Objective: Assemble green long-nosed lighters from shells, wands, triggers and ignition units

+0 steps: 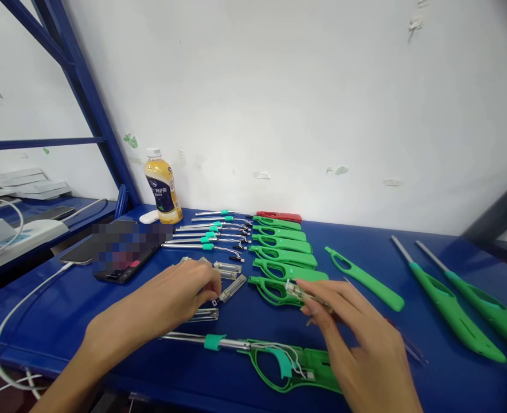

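My right hand (357, 338) pinches a clear lighter fuel tank (295, 289) with a whitish end above an opened green utility lighter (322, 364). In that lighter's shell lie a teal trigger (284, 361), thin wires and a metal tube (231, 343) with a teal collar. My left hand (188, 287) is closed, its fingertips down among several clear fuel tanks (233, 288). A tiny pale piece (214, 302) shows at those fingertips; what it is, or whether more is held, I cannot make out.
Behind lie several metal tubes with wires (188, 246), green shell halves (283, 257) and a red one (279, 216). To the right are a single green half (365, 278) and two long-nosed lighters (455, 312). Phones (127, 258), a white cable (4, 332) and a yellow bottle (163, 186) occupy the left.
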